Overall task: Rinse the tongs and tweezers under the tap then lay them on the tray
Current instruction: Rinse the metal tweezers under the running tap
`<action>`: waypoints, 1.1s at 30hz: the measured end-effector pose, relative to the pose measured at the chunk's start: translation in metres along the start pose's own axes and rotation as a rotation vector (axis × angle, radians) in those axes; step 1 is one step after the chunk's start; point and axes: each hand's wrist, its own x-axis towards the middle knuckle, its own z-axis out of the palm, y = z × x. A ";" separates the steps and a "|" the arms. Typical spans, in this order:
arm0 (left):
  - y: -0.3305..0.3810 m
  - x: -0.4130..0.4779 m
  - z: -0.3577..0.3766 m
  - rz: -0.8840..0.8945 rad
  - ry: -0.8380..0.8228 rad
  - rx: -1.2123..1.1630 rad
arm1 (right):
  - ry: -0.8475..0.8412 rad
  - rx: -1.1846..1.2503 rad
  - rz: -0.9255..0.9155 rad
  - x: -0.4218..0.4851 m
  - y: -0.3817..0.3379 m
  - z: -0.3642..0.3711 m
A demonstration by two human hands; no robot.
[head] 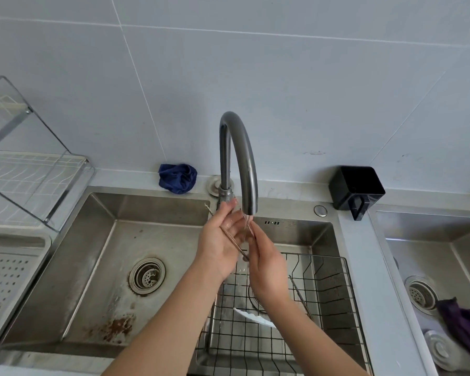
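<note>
Reaching forward on bare forearms, with left hand (pixel 220 240) and right hand (pixel 267 270) close together, palms inward, fingers extended.

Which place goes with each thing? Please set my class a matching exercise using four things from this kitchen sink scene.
Things
1. blue cloth
2. black container
3. purple cloth
4. wire basket

Places
A. in the far-right sink
B. in the basin below the running tap
C. on the ledge left of the tap's base
D. on the ledge right of the tap

Pairs: 1-C, 2-D, 3-A, 4-B
</note>
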 end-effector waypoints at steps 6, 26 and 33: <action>-0.010 -0.013 -0.001 0.048 0.064 0.133 | 0.075 -0.096 -0.123 0.021 -0.008 -0.004; 0.013 0.006 -0.017 0.025 0.147 -0.106 | -0.443 0.498 0.330 0.001 0.000 -0.009; 0.023 0.013 -0.025 0.067 0.073 -0.081 | -0.483 0.421 0.159 0.048 -0.024 -0.004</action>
